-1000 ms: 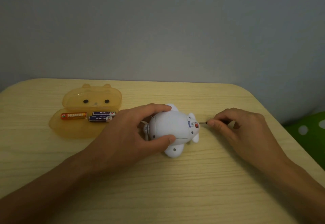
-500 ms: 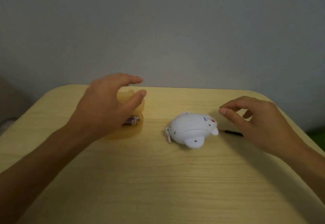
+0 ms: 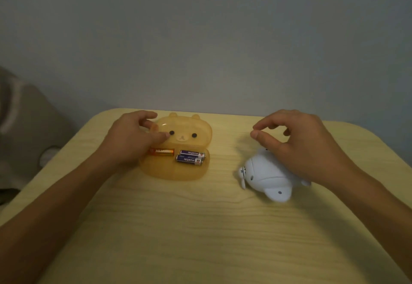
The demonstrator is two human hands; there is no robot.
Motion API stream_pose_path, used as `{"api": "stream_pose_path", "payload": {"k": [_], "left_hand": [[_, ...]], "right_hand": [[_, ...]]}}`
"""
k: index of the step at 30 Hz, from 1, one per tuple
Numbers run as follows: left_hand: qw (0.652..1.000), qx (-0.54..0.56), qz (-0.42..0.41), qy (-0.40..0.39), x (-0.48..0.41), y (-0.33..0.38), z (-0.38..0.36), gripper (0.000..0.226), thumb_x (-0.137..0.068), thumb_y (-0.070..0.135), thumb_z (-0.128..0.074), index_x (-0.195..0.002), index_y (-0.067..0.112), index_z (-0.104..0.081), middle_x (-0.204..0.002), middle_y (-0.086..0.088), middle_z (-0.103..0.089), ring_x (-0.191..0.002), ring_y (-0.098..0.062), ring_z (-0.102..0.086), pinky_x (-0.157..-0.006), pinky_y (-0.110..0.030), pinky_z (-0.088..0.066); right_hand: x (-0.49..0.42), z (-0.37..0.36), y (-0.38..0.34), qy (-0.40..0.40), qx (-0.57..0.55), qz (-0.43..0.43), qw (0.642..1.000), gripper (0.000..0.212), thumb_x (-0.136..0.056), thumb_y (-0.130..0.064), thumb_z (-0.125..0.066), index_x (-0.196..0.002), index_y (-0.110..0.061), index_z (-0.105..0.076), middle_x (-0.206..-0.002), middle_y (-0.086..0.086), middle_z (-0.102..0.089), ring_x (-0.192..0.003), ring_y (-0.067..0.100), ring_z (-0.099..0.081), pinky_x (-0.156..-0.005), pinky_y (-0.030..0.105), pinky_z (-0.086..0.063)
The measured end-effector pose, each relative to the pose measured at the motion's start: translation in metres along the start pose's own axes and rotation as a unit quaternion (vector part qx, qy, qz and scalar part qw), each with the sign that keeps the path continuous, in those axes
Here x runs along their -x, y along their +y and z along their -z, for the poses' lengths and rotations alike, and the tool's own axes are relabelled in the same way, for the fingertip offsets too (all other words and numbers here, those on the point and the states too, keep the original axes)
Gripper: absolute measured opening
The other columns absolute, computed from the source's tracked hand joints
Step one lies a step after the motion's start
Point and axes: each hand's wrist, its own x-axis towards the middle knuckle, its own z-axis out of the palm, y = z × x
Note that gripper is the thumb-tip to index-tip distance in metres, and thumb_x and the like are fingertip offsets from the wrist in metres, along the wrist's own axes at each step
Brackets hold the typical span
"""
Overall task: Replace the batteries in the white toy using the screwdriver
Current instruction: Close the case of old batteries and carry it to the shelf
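The white toy (image 3: 266,175) lies on its side on the wooden table (image 3: 178,228), right of centre. My right hand (image 3: 298,141) hovers just above and behind it, fingers curled, thumb and forefinger close together with nothing visible between them. An open orange bear-shaped case (image 3: 176,170) sits left of centre. In its tray lie one orange battery (image 3: 162,151) and two purple batteries (image 3: 190,156). My left hand (image 3: 131,138) rests over the case's left side, fingers spread, thumb on the lid near the bear's eye. The screwdriver is hidden from view.
A grey wall stands behind the table. The table's rounded far corners lie close behind both hands. A grey cloth-like shape (image 3: 24,127) sits off the table's left edge.
My left hand let go of the toy and moved left onto the orange case. My right hand released the screwdriver and rose above the toy. The view shifted left.
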Motion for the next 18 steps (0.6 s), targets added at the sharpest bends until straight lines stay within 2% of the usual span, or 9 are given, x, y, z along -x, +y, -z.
{"api": "stream_pose_path", "payload": {"k": [3,5,7,9,11,13,15,18], "left_hand": [[0.998,0.032,-0.05,0.016,0.005,0.003,0.001,0.056,-0.08,0.029,-0.087,-0.131,0.032,-0.066,-0.1,0.009,-0.065,-0.081,-0.014,-0.061,-0.077,-0.033,-0.054],[0.995,0.041,-0.093,0.019,0.01,0.007,0.003,0.044,-0.08,0.025,-0.087,-0.119,0.034,-0.069,-0.094,0.009,-0.065,-0.08,-0.012,-0.058,-0.07,-0.025,-0.049],[0.989,0.049,-0.136,0.028,0.016,0.01,0.004,0.03,-0.079,0.024,-0.087,-0.103,0.036,-0.072,-0.092,0.008,-0.067,-0.08,-0.006,-0.057,-0.067,-0.017,-0.045],[0.982,0.054,-0.176,0.04,0.022,0.013,0.004,0.026,-0.08,0.022,-0.087,-0.092,0.037,-0.07,-0.088,0.009,-0.065,-0.078,-0.001,-0.055,-0.064,-0.01,-0.042],[0.974,0.054,-0.218,0.021,0.027,0.017,0.004,0.025,-0.079,0.023,-0.087,-0.089,0.034,-0.067,-0.09,0.012,-0.065,-0.082,0.0,-0.057,-0.067,-0.013,-0.044],[0.967,0.04,-0.246,-0.056,0.033,0.019,0.005,0.032,-0.073,0.04,-0.088,-0.095,0.034,-0.066,-0.1,0.013,-0.065,-0.095,-0.005,-0.06,-0.072,-0.021,-0.05],[0.96,0.043,-0.246,-0.13,0.036,0.016,0.008,0.045,-0.066,0.061,-0.08,-0.102,0.037,-0.065,-0.11,0.016,-0.063,-0.105,-0.008,-0.06,-0.079,-0.024,-0.054],[0.955,0.122,-0.226,-0.152,0.038,0.015,0.012,0.037,-0.076,0.064,-0.064,-0.097,0.035,-0.07,-0.114,0.014,-0.068,-0.11,-0.011,-0.063,-0.087,-0.036,-0.056]], "right_hand": [[-0.004,-0.005,-0.01,-0.052,0.024,-0.007,0.998,0.027,-0.085,-0.047,-0.075,-0.106,-0.029,-0.076,-0.093,-0.028,-0.055,-0.1,0.003,-0.048,-0.086,0.024,-0.036],[-0.007,-0.009,-0.017,-0.088,0.032,0.0,0.996,0.042,-0.08,-0.057,-0.075,-0.114,-0.032,-0.072,-0.1,-0.03,-0.055,-0.108,0.001,-0.047,-0.086,0.02,-0.031],[-0.008,-0.014,-0.024,-0.102,0.026,0.02,0.994,0.06,-0.079,-0.07,-0.064,-0.126,-0.032,-0.067,-0.115,-0.024,-0.064,-0.117,0.004,-0.052,-0.09,0.024,-0.037],[-0.009,-0.018,-0.029,-0.098,-0.004,0.028,0.995,0.069,-0.084,-0.076,-0.046,-0.134,-0.032,-0.063,-0.126,-0.017,-0.068,-0.12,0.006,-0.057,-0.094,0.03,-0.046],[-0.01,-0.021,-0.033,-0.097,-0.039,0.028,0.994,0.065,-0.09,-0.073,-0.038,-0.135,-0.033,-0.064,-0.127,-0.016,-0.071,-0.12,0.005,-0.061,-0.095,0.031,-0.05],[-0.009,-0.023,-0.036,-0.107,-0.044,0.029,0.993,0.061,-0.092,-0.071,-0.04,-0.133,-0.035,-0.066,-0.125,-0.016,-0.072,-0.12,0.003,-0.062,-0.096,0.032,-0.052],[-0.008,-0.024,-0.038,-0.128,-0.036,0.025,0.991,0.061,-0.089,-0.073,-0.042,-0.132,-0.037,-0.066,-0.122,-0.016,-0.074,-0.119,0.003,-0.061,-0.098,0.037,-0.052],[-0.006,-0.02,-0.043,-0.165,0.004,0.04,0.986,0.069,-0.082,-0.077,-0.039,-0.132,-0.037,-0.066,-0.121,-0.02,-0.072,-0.119,0.004,-0.056,-0.106,0.04,-0.042]]}}
